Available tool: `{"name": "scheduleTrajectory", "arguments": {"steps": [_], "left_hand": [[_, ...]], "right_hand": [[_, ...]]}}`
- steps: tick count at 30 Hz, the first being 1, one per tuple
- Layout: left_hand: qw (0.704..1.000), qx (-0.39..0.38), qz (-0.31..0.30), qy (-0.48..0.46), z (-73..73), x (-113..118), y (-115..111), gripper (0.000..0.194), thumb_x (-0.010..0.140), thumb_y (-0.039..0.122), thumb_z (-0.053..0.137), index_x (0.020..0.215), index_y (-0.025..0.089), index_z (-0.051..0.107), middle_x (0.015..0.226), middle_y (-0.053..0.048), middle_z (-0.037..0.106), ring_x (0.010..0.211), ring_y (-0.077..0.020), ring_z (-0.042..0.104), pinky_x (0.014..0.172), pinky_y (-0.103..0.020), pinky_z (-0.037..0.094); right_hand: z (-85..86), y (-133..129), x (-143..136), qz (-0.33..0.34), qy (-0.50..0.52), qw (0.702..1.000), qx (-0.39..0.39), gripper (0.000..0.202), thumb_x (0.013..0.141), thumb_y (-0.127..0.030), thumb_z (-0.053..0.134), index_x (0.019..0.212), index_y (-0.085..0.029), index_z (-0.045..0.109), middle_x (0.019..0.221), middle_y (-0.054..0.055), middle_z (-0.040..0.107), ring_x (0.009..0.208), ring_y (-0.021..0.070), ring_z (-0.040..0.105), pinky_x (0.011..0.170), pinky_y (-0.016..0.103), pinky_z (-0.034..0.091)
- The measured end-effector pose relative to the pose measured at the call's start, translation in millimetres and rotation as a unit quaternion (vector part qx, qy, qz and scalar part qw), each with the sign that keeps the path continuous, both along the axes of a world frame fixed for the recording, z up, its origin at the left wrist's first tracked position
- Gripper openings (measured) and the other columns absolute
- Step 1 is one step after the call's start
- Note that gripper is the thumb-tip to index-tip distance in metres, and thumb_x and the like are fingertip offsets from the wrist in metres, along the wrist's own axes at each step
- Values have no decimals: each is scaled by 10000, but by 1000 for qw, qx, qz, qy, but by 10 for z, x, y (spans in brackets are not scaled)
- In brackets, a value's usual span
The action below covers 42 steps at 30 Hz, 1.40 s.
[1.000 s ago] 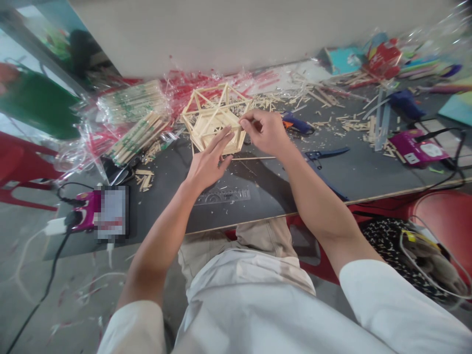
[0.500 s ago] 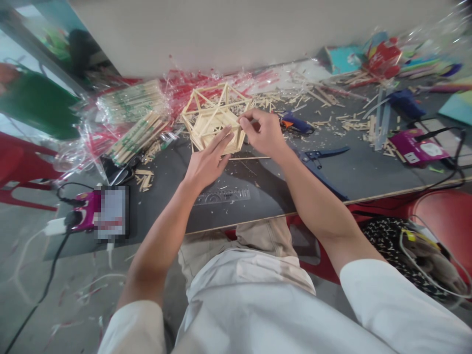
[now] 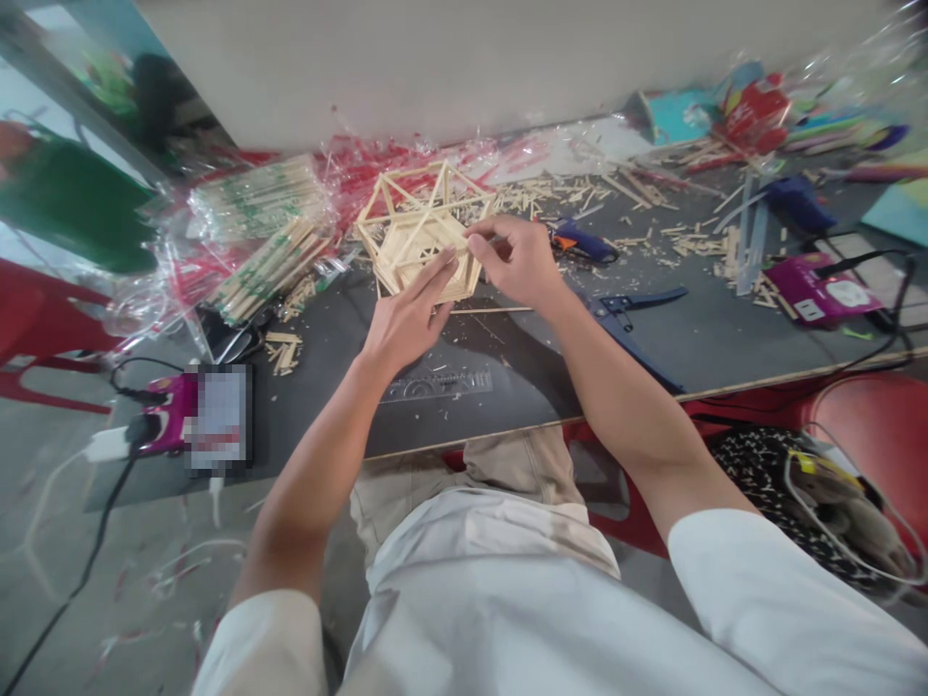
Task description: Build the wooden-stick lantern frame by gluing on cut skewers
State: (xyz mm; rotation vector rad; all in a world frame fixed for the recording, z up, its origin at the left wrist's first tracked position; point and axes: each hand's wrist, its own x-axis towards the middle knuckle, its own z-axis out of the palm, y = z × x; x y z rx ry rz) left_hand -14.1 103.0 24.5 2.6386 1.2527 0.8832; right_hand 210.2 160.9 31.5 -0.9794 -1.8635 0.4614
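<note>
A model made of thin wooden sticks [image 3: 424, 230], an angular open framework with a many-sided base, rests on the dark table. My left hand [image 3: 410, 319] lies over its near side, fingers stretched out and touching the sticks. At the model's right edge, my right hand [image 3: 518, 259] has thumb and forefinger pinched together. Whatever sits between those fingertips is too small to make out. A thin stick [image 3: 493, 310] lies on the table just in front of the model. Closer to me is a clear plastic ruler [image 3: 442, 386].
Right of the model are a blue-and-orange tool [image 3: 586, 242] and a dark blue long-handled cutting tool [image 3: 616, 314]. Bundled sticks [image 3: 268, 269] and plastic wrappers lie left, stick offcuts [image 3: 284, 352] nearby. A phone [image 3: 217, 420] and purple power strip [image 3: 168, 414] sit front left.
</note>
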Motion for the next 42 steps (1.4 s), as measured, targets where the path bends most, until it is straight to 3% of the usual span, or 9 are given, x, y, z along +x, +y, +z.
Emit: {"name": "scheduleTrajectory", "arguments": {"steps": [7, 15, 25, 33, 38, 42], "left_hand": [[1000, 3, -4, -3, -9, -17, 4, 530, 1101, 417, 430, 1619, 306, 432, 1666, -110, 464, 1160, -239, 746, 927, -363, 656], [1000, 0, -4, 1, -27, -23, 1, 548, 1103, 468, 408, 1634, 331, 408, 1671, -96, 459, 1118, -232, 756, 920, -372, 652], [998, 16, 23, 54, -20, -10, 23, 565, 1117, 414, 276, 1655, 294, 399, 1672, -96, 454, 1319, -291, 663, 874, -376, 644], [994, -13, 48, 96, 37, 36, -37, 580, 1099, 382, 360, 1669, 272, 350, 1691, -148, 401, 1341, -330, 627, 860, -369, 624], [997, -19, 23, 68, -24, 28, -7, 623, 1100, 518, 323, 1677, 284, 315, 1731, -164, 317, 1317, -367, 639, 908, -427, 617], [999, -25, 7, 32, -32, 28, 15, 684, 1090, 609, 271, 1690, 282, 283, 1719, -149, 358, 1350, -363, 616, 929, -425, 617]], "right_hand": [[5, 0, -17, 8, 41, 999, -35, 400, 968, -620, 634, 985, -232, 727, 886, 58, 708, 799, 201, 685, 707, 348, 587], [-81, 78, -46, 49, 115, 985, -119, 363, 932, -611, 706, 945, -248, 694, 734, 8, 616, 588, 152, 620, 518, 320, 538], [-83, 63, -72, 47, 121, 986, -108, 437, 907, -682, 707, 880, -247, 681, 638, -11, 582, 539, 144, 585, 500, 319, 547], [-21, 30, -80, 43, 131, 984, -109, 433, 868, -663, 747, 867, -234, 687, 669, -11, 615, 523, 121, 567, 507, 299, 530], [-5, 0, -96, 43, 131, 984, -110, 401, 861, -631, 763, 881, -235, 702, 666, 0, 613, 534, 139, 578, 524, 322, 545], [-10, -14, -117, 38, 115, 987, -105, 377, 890, -621, 730, 899, -244, 705, 657, 0, 598, 559, 155, 599, 542, 330, 553]]}}
